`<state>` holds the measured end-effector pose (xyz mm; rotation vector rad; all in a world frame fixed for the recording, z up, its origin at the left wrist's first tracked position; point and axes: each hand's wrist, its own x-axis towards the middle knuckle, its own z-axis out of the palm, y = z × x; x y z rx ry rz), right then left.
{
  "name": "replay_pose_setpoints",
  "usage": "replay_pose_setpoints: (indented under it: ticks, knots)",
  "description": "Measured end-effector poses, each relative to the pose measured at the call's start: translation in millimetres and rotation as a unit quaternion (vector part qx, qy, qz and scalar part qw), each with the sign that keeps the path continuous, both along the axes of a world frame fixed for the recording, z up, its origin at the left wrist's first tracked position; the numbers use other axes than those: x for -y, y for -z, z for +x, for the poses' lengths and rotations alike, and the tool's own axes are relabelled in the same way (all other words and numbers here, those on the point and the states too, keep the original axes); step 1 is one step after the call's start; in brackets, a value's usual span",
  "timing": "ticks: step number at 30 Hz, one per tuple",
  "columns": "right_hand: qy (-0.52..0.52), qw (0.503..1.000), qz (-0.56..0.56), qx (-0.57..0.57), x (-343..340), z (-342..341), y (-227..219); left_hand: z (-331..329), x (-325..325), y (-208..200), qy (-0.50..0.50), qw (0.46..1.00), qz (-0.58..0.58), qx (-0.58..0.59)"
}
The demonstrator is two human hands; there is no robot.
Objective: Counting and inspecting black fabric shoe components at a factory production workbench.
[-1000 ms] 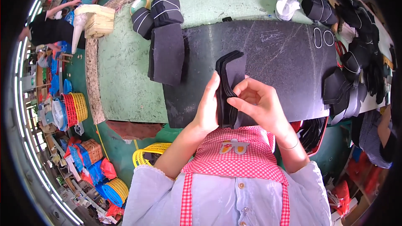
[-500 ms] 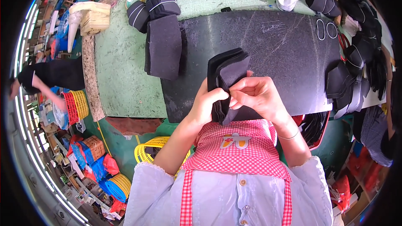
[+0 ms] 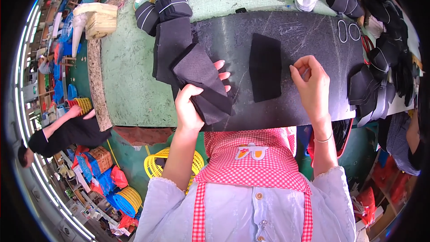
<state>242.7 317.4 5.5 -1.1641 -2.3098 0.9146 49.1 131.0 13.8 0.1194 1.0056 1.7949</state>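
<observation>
black fabric pieces (image 3: 204, 85) sit fanned in the left hand (image 3: 190, 103), thumb clamped on top and fingertips (image 3: 222, 75) poking out beyond the far edge. one more black fabric piece (image 3: 265, 67) lies flat on the dark slab (image 3: 309, 31), between the two hands and just left of the right hand (image 3: 311, 80), whose fingers curl loosely and grasp nothing (their tips rest near the slab). a taller stack of black pieces (image 3: 170, 47) lies just beyond the left fingers. the fan looks loosely pinched; a slack thumb could let the lower layers slide off toward the near edge, and dark cloth on dark stone makes misalignment easy to miss.
</observation>
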Motion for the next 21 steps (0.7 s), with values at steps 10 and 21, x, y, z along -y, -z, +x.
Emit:
replay_pose_setpoints:
  ticks: [10,21]
  knots:
    - [-0.021,0.985,-0.162,-0.062,22,-22,0,10,-4,3,0.035,0.996,-0.068,0.045]
    - [-0.147,0.95,-0.241,-0.136,50,-22,-31,36,-20,-6,0.067,0.993,-0.099,-0.02]
